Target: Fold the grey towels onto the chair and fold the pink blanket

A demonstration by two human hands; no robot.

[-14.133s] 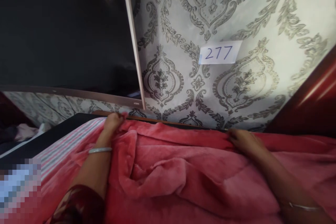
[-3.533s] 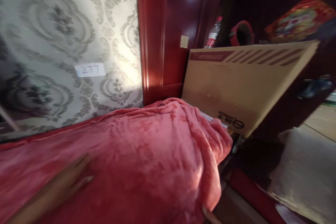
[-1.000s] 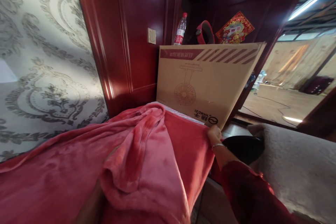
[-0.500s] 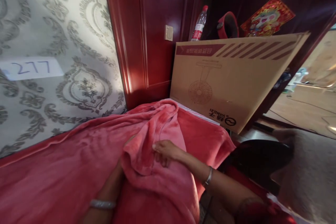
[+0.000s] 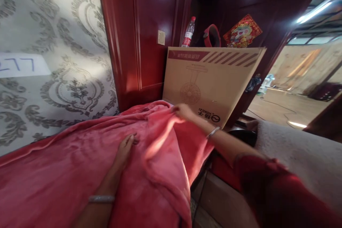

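Observation:
A pink-red plush blanket [image 5: 88, 171] spreads over the bed-like surface below me. My right hand [image 5: 184, 111] is closed on a fold of it and lifts that fold near the far end, in front of the cardboard box. The raised cloth hangs from the fingers toward me and is slightly blurred. On the blanket to the left rests my left hand [image 5: 127, 145], its fingers loosely bent and a little apart, with no cloth visibly gripped. A bracelet circles each wrist.
A large cardboard box [image 5: 211, 82] with a fan drawing stands beyond the blanket's far end. Behind its top edge are a plastic bottle [image 5: 188, 34] and a red band-like ring [image 5: 212, 35]. Patterned wall [image 5: 72, 85] borders the left; a grey fuzzy cover [image 5: 296, 156] lies at right.
My right hand has moved up and away with the blanket fold, toward the box. My left hand has come out from under the cloth. The view has shifted right.

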